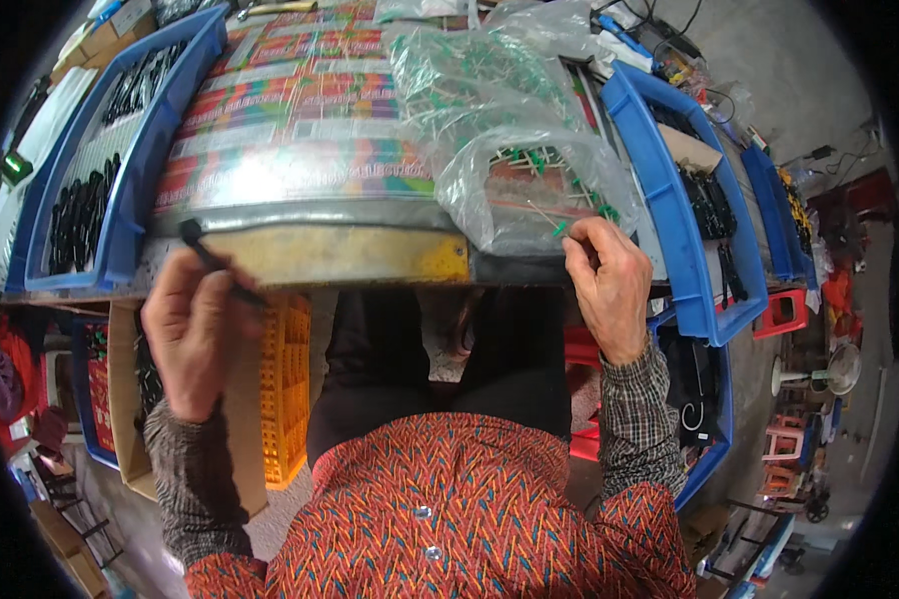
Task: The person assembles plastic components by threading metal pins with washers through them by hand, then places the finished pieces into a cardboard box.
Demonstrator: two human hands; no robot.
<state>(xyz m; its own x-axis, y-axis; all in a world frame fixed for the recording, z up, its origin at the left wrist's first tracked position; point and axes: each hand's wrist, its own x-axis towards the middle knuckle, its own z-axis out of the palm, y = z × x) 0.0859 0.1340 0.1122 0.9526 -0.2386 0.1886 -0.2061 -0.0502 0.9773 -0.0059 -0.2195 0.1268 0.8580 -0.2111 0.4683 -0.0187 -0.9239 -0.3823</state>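
Observation:
My left hand (188, 334), a little smeared by motion, grips a slim black plastic piece (204, 250) with a rounded knob at its upper end. It hovers in front of the table's near edge, by the left blue bin. At the right, thumb and forefinger of my right hand (614, 285) pinch a thin pale pin with a green end (558, 229). That hand is at the mouth of a clear plastic bag (459, 185). Many similar green-ended pins (539, 160) lie inside and beneath the wrinkled plastic.
A blue bin (100, 285) of black pieces stands at the left, and another blue bin (677, 265) at the right. Printed sheeting (300, 130) covers the tabletop. Under the table edge are a cardboard box (125, 399) and an orange crate (288, 389).

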